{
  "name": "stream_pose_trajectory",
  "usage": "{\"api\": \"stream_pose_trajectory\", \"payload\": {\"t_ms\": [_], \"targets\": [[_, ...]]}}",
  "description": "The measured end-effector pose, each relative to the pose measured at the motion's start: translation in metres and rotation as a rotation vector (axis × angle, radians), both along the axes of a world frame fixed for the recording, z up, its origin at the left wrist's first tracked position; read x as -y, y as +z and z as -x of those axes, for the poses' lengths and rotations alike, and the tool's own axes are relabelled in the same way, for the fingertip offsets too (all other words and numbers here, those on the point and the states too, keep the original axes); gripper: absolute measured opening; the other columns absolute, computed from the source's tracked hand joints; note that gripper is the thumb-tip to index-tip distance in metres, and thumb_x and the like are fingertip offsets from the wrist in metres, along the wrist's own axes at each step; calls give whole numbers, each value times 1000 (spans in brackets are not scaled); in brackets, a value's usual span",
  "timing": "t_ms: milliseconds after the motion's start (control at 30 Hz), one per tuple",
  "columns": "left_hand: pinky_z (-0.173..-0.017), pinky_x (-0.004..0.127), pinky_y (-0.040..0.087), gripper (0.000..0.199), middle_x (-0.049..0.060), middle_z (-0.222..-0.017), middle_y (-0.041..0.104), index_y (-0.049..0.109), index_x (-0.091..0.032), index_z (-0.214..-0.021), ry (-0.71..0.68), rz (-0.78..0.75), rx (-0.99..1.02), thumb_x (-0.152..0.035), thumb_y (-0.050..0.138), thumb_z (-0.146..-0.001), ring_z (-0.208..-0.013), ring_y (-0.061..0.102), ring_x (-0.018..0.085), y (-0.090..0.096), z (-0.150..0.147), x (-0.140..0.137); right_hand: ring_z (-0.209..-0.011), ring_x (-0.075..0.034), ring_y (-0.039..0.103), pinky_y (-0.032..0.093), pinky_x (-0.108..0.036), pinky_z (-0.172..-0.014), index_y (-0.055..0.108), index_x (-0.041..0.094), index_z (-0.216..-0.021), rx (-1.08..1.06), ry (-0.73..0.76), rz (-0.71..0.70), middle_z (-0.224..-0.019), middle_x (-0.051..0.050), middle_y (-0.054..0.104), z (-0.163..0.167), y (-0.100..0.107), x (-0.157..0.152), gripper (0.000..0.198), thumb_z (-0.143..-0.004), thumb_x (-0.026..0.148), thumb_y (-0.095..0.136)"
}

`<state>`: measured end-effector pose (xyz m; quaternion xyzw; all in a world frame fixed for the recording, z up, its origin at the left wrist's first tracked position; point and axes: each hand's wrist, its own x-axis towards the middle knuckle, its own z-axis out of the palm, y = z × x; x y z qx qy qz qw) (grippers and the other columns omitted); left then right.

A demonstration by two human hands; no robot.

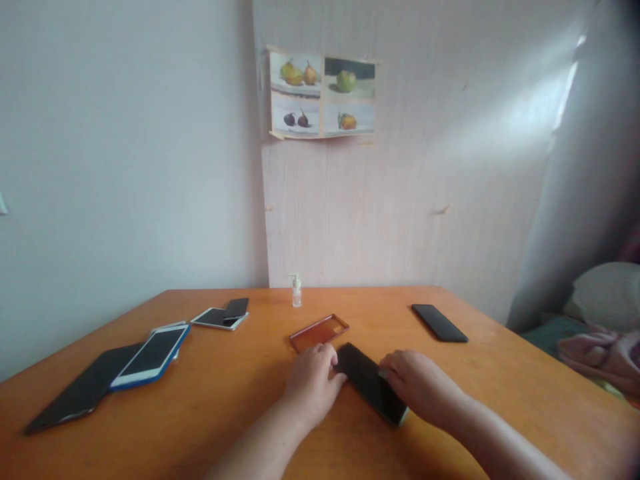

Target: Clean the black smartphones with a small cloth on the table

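A dark smartphone [369,381] lies at a slant on the table in front of me, its glossy black screen facing up. At its far left end, my left hand [313,383] is closed, thumb and fingers pinching the corner and edge. My right hand [420,385] curls over the opposite long edge with its fingertips pressed against it. A small pale patch shows under those fingertips; I cannot tell what it is. Just beyond my left hand lies a translucent reddish-brown phone case [320,332], with a camera cutout at one corner.
A black phone [440,323] lies at the right. On the left are a dark tablet [83,387], a white tablet in a blue case [153,357] overlapping it, and another white tablet [213,317] under a small dark phone [237,308]. A clear pump bottle [297,293] stands near the back edge.
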<state>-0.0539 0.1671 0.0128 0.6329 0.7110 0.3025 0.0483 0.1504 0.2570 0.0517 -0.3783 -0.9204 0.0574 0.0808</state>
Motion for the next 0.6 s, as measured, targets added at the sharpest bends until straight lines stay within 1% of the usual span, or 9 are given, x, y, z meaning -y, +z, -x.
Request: {"api": "stream_pose_trajectory", "payload": {"t_ms": [100,167,233,300,467,533,600], "targets": [[-78,30,42,12,4,-93,62,55,-20,-87,-18,-15,-32,-17,61,-77,-91,57,20,2,-1,1,-78,-20,64,39,-27,-69,66,18,-73,-61,31,54,-81,-9,70,1,-3,2,22,-84,19,47],[-80,31,42,14,4,-94,63,56,-21,-88,-39,-45,-50,-12,57,-77,-92,57,19,2,-2,2,-75,-19,63,39,-26,-66,65,18,-72,-104,45,72,-79,-8,70,1,-4,4,20,-82,19,48],[-81,31,42,17,4,-95,63,56,-21,-91,-57,-64,-52,-11,54,-77,-93,57,19,1,-3,2,-73,-18,61,37,-25,-64,64,18,-70,-139,76,79,-77,-6,69,3,-4,6,19,-81,19,48],[-82,32,43,20,4,-97,64,57,-21,-97,-61,-64,-33,-13,53,-78,-94,58,20,1,-3,3,-71,-17,60,37,-25,-64,63,19,-68,-165,123,87,-74,-5,67,4,-4,10,19,-80,19,48],[-92,37,42,36,8,-110,65,54,-23,-117,-98,-36,13,-29,57,-82,-106,58,24,5,-7,7,-71,-14,59,37,-22,-64,63,20,-71,-270,229,191,-75,-2,67,8,-6,15,19,-77,14,46],[-95,40,40,51,9,-116,64,50,-23,-126,-98,-10,21,-42,60,-80,-111,56,27,10,-9,9,-70,-14,59,37,-22,-62,64,20,-76,-303,237,225,-74,0,66,8,-8,12,18,-76,14,47],[-97,43,39,71,10,-120,63,44,-24,-135,-96,31,23,-58,63,-75,-114,55,30,14,-11,12,-69,-14,59,37,-22,-60,65,20,-80,-332,196,229,-75,0,67,7,-10,7,18,-74,14,50]]}}
